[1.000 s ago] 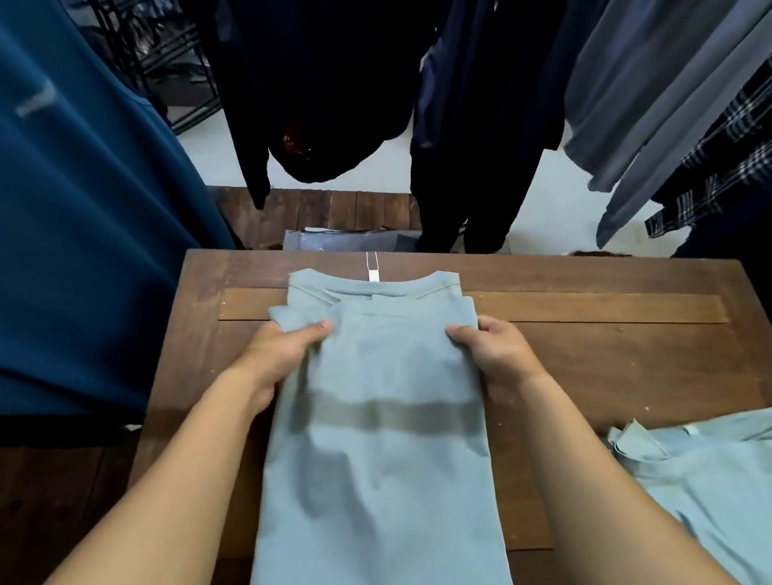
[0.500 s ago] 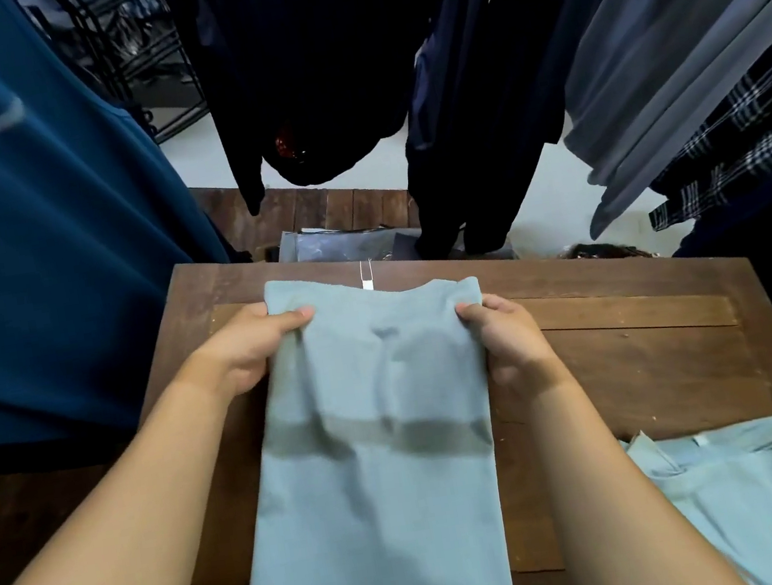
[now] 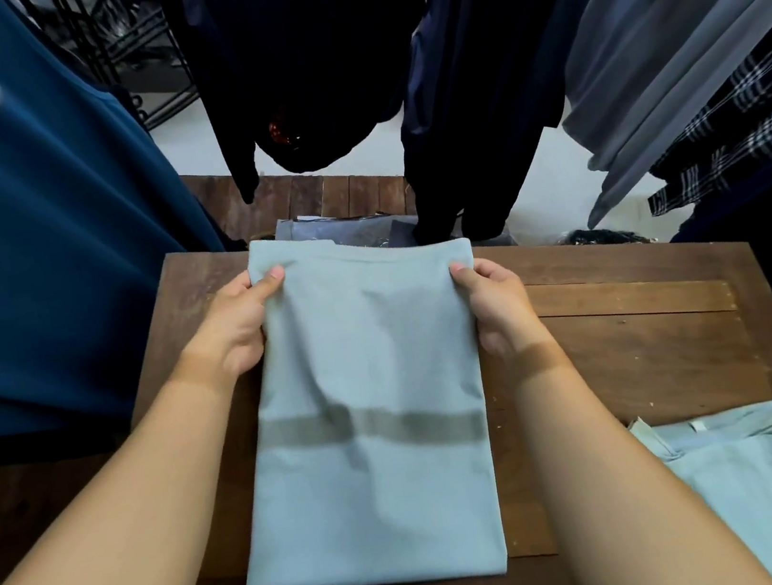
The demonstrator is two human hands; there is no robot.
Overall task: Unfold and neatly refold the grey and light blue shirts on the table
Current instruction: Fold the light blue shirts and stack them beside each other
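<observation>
Left hand (image 3: 234, 326), right hand (image 3: 497, 306): pinch grips.

light blue shirt (image 3: 357, 346) folded up, collar covered

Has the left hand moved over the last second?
Yes. The left hand, pinching the light blue shirt, went toward the table's far edge.

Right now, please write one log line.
folded light blue fabric shirt: on wooden table | left hand: pinches far edge | right hand: pinches far edge
</observation>
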